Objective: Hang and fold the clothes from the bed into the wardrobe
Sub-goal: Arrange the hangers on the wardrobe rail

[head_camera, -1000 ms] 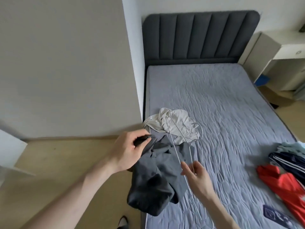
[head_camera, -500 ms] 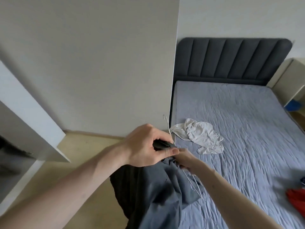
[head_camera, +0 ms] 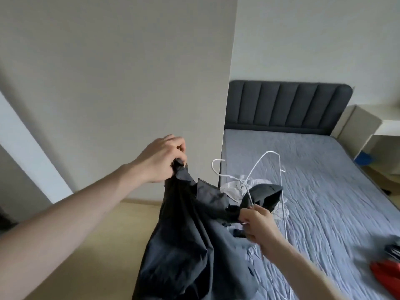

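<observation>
Head view: my left hand (head_camera: 161, 160) pinches the dark grey shirt (head_camera: 194, 245) by a top edge, body hanging down over the floor beside the bed (head_camera: 324, 191) — right hand (head_camera: 258, 225) grips the white wire hangers (head_camera: 255, 176), hooks pointing up-left toward the shirt's opening, right hand nearer.

A dark grey garment (head_camera: 194, 241) hangs crumpled beside the bed (head_camera: 324, 191). A white wire hanger (head_camera: 259, 163) pokes up through it. A pale garment (head_camera: 233, 187) lies on the bed.

Two hangers (head_camera: 267, 169), four garments (head_camera: 194, 234)
</observation>
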